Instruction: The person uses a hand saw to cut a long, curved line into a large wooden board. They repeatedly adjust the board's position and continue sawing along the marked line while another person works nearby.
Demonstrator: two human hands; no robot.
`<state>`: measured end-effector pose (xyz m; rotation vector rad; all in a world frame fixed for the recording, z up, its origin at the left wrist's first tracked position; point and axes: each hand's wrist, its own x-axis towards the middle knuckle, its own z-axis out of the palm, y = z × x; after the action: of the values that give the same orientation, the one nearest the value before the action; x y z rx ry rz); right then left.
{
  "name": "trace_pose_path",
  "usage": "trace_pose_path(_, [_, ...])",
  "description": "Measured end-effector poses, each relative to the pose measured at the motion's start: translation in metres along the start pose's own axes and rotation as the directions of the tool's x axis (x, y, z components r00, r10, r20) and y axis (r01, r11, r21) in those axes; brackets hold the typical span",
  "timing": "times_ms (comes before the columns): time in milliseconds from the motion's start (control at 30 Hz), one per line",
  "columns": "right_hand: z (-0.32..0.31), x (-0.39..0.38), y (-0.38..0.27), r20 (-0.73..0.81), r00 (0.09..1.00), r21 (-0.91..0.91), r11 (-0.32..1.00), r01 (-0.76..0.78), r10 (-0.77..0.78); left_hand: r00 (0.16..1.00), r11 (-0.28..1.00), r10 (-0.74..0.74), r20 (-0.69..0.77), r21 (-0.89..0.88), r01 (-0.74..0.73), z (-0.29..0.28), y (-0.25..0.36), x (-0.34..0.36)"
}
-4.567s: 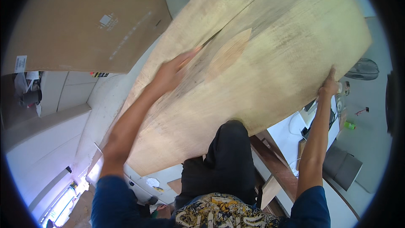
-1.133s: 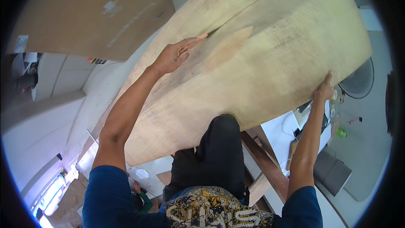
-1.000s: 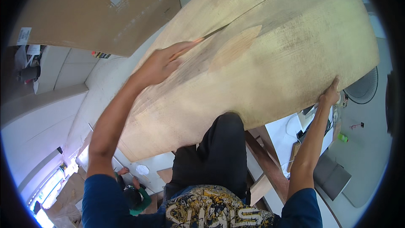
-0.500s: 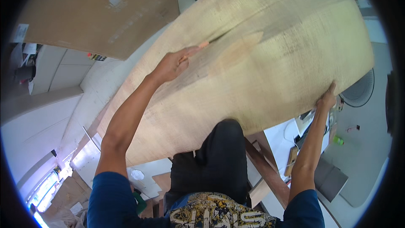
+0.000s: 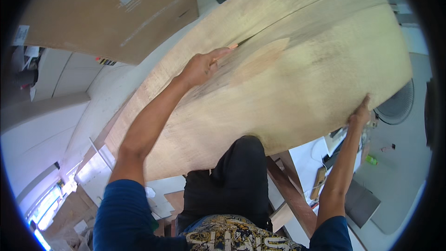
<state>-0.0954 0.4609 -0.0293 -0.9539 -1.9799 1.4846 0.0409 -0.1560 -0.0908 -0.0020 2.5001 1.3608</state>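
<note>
A large pale plywood sheet [image 5: 316, 74] fills the middle of the view, with a brown oval patch and grey streaks on its face. My left hand [image 5: 199, 69] is closed round a slim orange-handled tool [image 5: 234, 46], whose narrow dark blade lies against the sheet. From the blade a thin dark line runs along the sheet toward its far right end. At the near right edge, my right hand [image 5: 360, 111] grips the sheet with the thumb on top; the other fingers are hidden beneath. My bent knee [image 5: 251, 145] is against the near edge.
A big brown cardboard panel [image 5: 107, 14] stands at the far left. Beyond the sheet's right edge is a round fan [image 5: 397, 104]. Under the near edge are a reddish wooden beam [image 5: 290, 193] and a white surface [image 5: 302, 158] with cables. A grey box [image 5: 361, 202] sits at the right.
My left hand and the tool have shifted slightly right along the sheet. More of the dark line shows beyond the blade. My right hand keeps its grip on the edge.
</note>
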Motion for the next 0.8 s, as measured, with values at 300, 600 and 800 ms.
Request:
trace_pose_path(300, [-0.026,-0.003,-0.009,-0.011,0.987,0.091,0.982,0.164,-0.163,0.974,0.975,0.224,0.034,-0.008,-0.224,-0.083,0.020,-0.103])
trace_pose_path(600, [-0.038,0.022,-0.010,-0.102,0.994,-0.050,0.998,0.043,-0.048,0.981,0.981,0.193,-0.027,-0.011,-0.193,-0.031,0.007,-0.057])
trace_pose_path(800, [-0.004,-0.002,-0.007,-0.167,0.962,-0.215,0.960,0.180,-0.217,0.964,0.932,0.263,-0.032,-0.249,-0.263,-0.006,-0.023,-0.001])
